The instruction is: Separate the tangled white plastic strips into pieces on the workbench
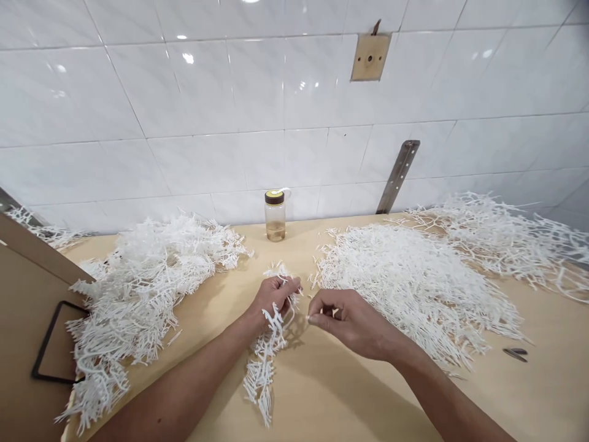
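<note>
In the middle of the smooth, light tan table (340,405): our two hands are close together but do not touch.
Left hand: our left hand (278,294) grips a long, bumpy white strip with lots of tiny twigs (263,368). A bit pokes out past our fingers, and the rest trails down beside our wrist.
Right hand: our right hand (350,322) has its thumb and pointing finger pinched together. We cannot tell if a tiny bit is between them.
Left pile: we see a big, messy heap of white twiggy strips (147,276) beside a flat brown board (27,294).
Right pile: we see a wide heap of thin white bits (405,282), with a loose tangle of white branchy strands (510,236) behind it.
Bottle: we see a clear round bottle with a black and yellow lid (275,222) standing near the white tiled wall (257,92).
</note>
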A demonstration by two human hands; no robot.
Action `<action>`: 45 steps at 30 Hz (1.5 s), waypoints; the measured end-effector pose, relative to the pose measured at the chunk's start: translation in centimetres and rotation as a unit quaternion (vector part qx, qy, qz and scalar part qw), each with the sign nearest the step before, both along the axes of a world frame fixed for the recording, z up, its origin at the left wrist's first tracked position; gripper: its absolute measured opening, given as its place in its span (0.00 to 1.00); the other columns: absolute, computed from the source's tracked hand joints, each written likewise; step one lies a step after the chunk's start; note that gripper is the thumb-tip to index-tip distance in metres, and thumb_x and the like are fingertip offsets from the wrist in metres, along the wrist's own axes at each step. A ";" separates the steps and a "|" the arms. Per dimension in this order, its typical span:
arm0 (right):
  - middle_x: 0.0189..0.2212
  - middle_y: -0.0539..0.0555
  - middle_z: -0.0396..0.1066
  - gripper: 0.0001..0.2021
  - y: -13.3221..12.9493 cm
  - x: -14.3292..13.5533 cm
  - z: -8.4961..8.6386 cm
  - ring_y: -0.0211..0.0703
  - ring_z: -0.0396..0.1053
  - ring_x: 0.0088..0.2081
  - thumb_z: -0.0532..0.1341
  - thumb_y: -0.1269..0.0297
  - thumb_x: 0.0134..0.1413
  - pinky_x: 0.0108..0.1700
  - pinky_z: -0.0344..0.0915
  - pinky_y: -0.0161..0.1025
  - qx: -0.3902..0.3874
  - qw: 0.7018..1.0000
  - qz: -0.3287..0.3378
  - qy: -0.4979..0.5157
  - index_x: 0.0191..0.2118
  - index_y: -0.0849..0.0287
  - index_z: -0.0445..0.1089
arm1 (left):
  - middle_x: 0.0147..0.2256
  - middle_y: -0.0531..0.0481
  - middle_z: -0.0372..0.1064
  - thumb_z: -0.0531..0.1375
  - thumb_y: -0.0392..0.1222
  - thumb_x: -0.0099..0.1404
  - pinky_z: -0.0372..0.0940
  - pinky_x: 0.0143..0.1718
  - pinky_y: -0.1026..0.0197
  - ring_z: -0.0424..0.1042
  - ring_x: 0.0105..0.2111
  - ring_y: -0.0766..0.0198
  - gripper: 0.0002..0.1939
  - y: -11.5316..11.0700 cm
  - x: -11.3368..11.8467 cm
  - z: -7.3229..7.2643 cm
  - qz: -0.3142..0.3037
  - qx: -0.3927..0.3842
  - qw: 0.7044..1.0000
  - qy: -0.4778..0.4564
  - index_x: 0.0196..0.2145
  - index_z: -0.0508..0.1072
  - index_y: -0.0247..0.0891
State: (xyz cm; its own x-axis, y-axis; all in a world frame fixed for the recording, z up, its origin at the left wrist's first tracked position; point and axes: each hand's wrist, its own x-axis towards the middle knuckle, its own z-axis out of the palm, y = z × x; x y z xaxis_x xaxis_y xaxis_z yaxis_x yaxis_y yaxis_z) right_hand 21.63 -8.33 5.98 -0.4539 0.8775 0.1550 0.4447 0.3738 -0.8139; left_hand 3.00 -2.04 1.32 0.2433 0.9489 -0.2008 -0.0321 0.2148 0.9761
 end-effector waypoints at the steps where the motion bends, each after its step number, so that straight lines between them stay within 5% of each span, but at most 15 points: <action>1: 0.28 0.49 0.72 0.08 0.3 0.1 -0.2 0.38 0.66 0.29 0.59 0.60 0.60 0.31 0.60 0.35 0.014 0.999 -0.043 0.002 0.32 0.57 0.71 | 0.10 0.61 0.52 0.69 0.60 0.49 0.42 0.13 0.67 0.49 0.10 0.73 0.24 0.0 0.0 -0.1 -0.033 0.000 0.999 -0.002 0.28 0.73 0.34; 6: 0.21 0.48 0.68 0.08 2.6 2.6 -1.5 0.39 0.63 0.23 0.60 0.58 0.57 0.28 0.59 0.37 0.108 0.949 -0.296 -0.026 0.32 0.56 0.71 | 0.21 0.56 0.65 0.70 0.51 0.53 0.49 0.16 0.68 0.57 0.15 0.75 0.27 -0.6 -0.2 -0.8 -0.156 0.007 0.987 -0.041 0.47 0.75 0.34; 11: 0.36 0.58 0.71 0.10 3.4 5.2 -1.6 0.40 0.64 0.25 0.57 0.64 0.55 0.34 0.63 0.42 0.244 0.866 -0.429 -0.079 0.41 0.60 0.71 | 0.23 0.55 0.64 0.70 0.48 0.54 0.49 0.17 0.68 0.55 0.16 0.76 0.24 -0.8 -0.4 -0.8 -0.198 -0.004 0.979 -0.058 0.45 0.76 0.33; 14: 0.30 0.56 0.72 0.12 3.1 4.7 -1.5 0.40 0.64 0.23 0.57 0.58 0.57 0.30 0.62 0.40 0.182 0.898 -0.397 -0.063 0.42 0.59 0.72 | 0.28 0.51 0.69 0.71 0.47 0.52 0.50 0.18 0.68 0.58 0.18 0.75 0.29 -0.8 -0.3 -0.7 -0.192 -0.013 0.979 -0.070 0.50 0.74 0.34; 18: 0.28 0.53 0.74 0.13 2.5 2.5 -1.9 0.42 0.68 0.27 0.57 0.54 0.58 0.30 0.62 0.38 0.073 0.961 -0.264 -0.038 0.39 0.56 0.73 | 0.32 0.47 0.71 0.72 0.45 0.51 0.52 0.20 0.68 0.64 0.22 0.70 0.36 -0.9 -0.2 -0.7 -0.180 -0.024 0.980 -0.086 0.56 0.68 0.35; 25: 0.26 0.50 0.73 0.12 2.0 0.3 -2.2 0.39 0.66 0.27 0.57 0.57 0.58 0.30 0.60 0.36 0.006 0.990 -0.142 -0.025 0.29 0.57 0.72 | 0.28 0.50 0.70 0.72 0.46 0.50 0.53 0.21 0.67 0.62 0.21 0.71 0.35 -0.8 -0.1 -0.6 -0.201 -0.010 0.974 -0.107 0.54 0.70 0.35; 31: 0.23 0.49 0.70 0.10 2.2 0.4 -2.4 0.39 0.64 0.26 0.59 0.58 0.55 0.28 0.57 0.35 -0.006 0.984 -0.176 -0.012 0.28 0.57 0.71 | 0.21 0.52 0.67 0.73 0.46 0.48 0.49 0.17 0.67 0.59 0.16 0.73 0.25 -1.2 -0.1 0.8 -0.206 -0.038 0.974 -0.087 0.41 0.76 0.30; 39: 0.23 0.49 0.70 0.12 2.3 0.5 -2.0 0.38 0.64 0.25 0.58 0.56 0.56 0.27 0.58 0.35 -0.010 0.977 -0.214 0.009 0.29 0.57 0.71 | 0.12 0.53 0.63 0.65 0.60 0.56 0.44 0.13 0.66 0.57 0.09 0.70 0.26 0.0 0.0 -1.3 -0.133 -0.046 0.986 -0.090 0.40 0.77 0.32; 45: 0.23 0.49 0.70 0.13 2.1 0.2 -1.8 0.36 0.61 0.21 0.59 0.54 0.55 0.23 0.57 0.34 -0.022 0.972 -0.230 0.033 0.29 0.57 0.70 | 0.11 0.55 0.61 0.67 0.60 0.53 0.38 0.11 0.66 0.51 0.08 0.74 0.24 -0.8 0.3 -0.5 -0.119 -0.024 0.992 -0.024 0.23 0.71 0.35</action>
State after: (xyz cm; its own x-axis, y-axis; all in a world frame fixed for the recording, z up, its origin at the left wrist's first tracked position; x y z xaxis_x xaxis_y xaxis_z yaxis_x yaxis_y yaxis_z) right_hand 21.87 -6.20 4.14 -0.0014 0.9918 0.1280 0.5023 0.1114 -0.8575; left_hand 3.30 -2.82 0.86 0.4702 0.8528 -0.2271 -0.0219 0.2685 0.9630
